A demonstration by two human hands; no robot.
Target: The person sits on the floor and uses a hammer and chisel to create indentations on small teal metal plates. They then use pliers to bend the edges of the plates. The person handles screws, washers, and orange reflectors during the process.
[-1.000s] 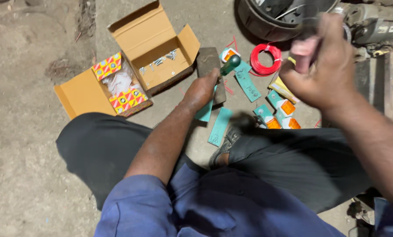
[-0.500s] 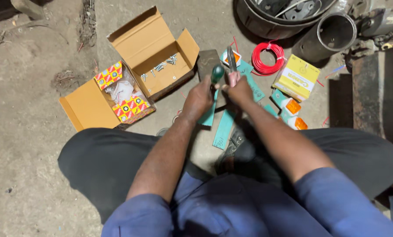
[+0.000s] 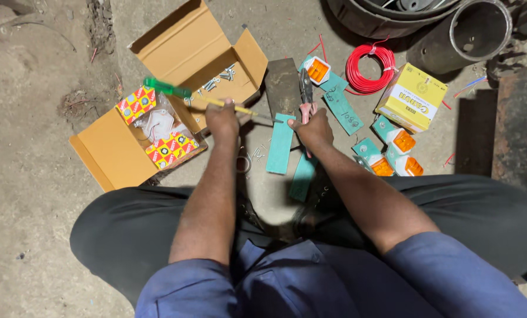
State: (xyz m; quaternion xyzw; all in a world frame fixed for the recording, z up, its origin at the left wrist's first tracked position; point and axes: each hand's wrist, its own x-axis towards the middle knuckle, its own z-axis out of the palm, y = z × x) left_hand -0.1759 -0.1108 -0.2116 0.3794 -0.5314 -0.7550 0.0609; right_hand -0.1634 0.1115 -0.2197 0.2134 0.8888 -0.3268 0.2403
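Observation:
My left hand (image 3: 222, 119) grips the shaft of a screwdriver with a green handle (image 3: 168, 88), held level with its handle pointing left over the open cardboard box (image 3: 175, 53). My right hand (image 3: 312, 131) holds pink-handled pliers (image 3: 306, 94) whose jaws point away from me, above a dark flat plate (image 3: 282, 85). Between the hands lies a teal metal strip (image 3: 280, 143); another teal strip (image 3: 301, 176) lies nearer my legs. Small screws (image 3: 256, 154) are scattered on the concrete floor by my left hand.
A colourful small box with a white plastic bag (image 3: 156, 126) sits in the open carton. A red wire coil (image 3: 370, 69), a yellow box (image 3: 412, 98) and several orange lamps (image 3: 396, 154) lie to the right. A metal pipe (image 3: 461, 36) and tyre edge are at top right.
The hands have parted: my left hand swung the screwdriver leftward to lie level, and my right hand now holds the pliers over the dark plate. One second ago my right hand was raised at the right.

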